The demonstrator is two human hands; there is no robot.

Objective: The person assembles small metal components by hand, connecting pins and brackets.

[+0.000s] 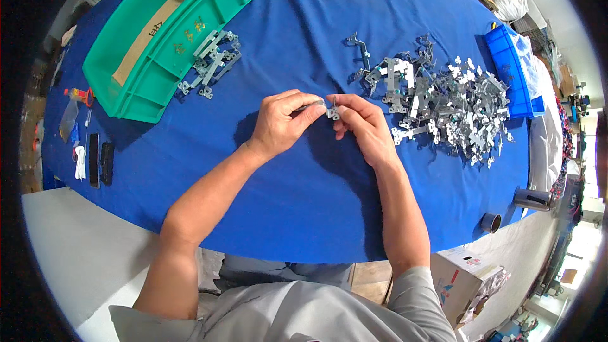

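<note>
Over the middle of the blue cloth, a small metal bracket (332, 113) is held between my two hands, its silvery end showing at the fingertips. My left hand (283, 120) pinches one side of it, thumb against forefinger. From the other side my right hand (363, 123) grips it with thumb and forefinger, the other fingers curled. Most of the bracket is hidden by my fingers. A large heap of similar metal brackets (453, 104) lies to the right of my right hand. Several more brackets (212, 63) form a small pile at the left, beside the green bin.
A green plastic bin (142, 104) with a cardboard strip stands at the far left. A blue crate (516, 73) sits behind the heap at the right. A dark phone (94, 159) lies near the left edge, a metal cup (532, 199) near the right edge.
</note>
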